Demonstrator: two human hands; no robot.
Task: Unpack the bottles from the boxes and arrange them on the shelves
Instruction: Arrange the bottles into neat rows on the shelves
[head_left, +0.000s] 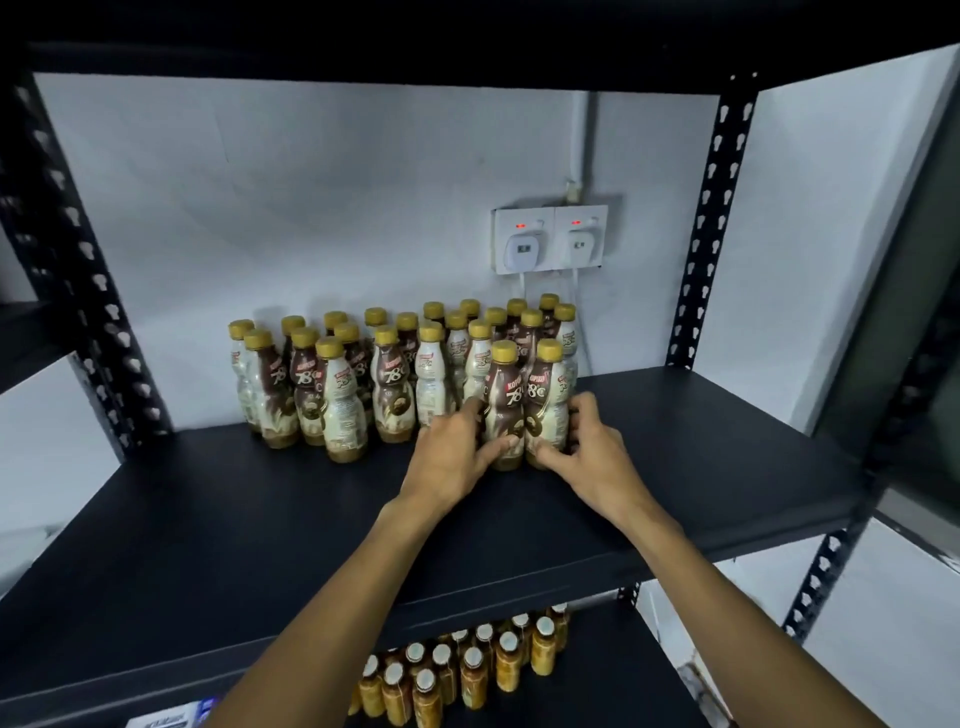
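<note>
Several brown-and-cream coffee bottles with gold caps (387, 384) stand in rows at the back of a black shelf (260, 519). Two more stand side by side at the front right of the group. My left hand (452, 452) grips the left front bottle (503, 400) low on its body, thumb across the front. My right hand (592, 452) grips the right front bottle (546, 395) near its base from the right side. Both bottles stand upright on the shelf.
A white double wall socket (550, 239) with two plugs and hanging cables sits behind the bottles. Black perforated uprights (711, 223) frame the shelf. Below it, a lower shelf holds several amber bottles with white caps (467, 670).
</note>
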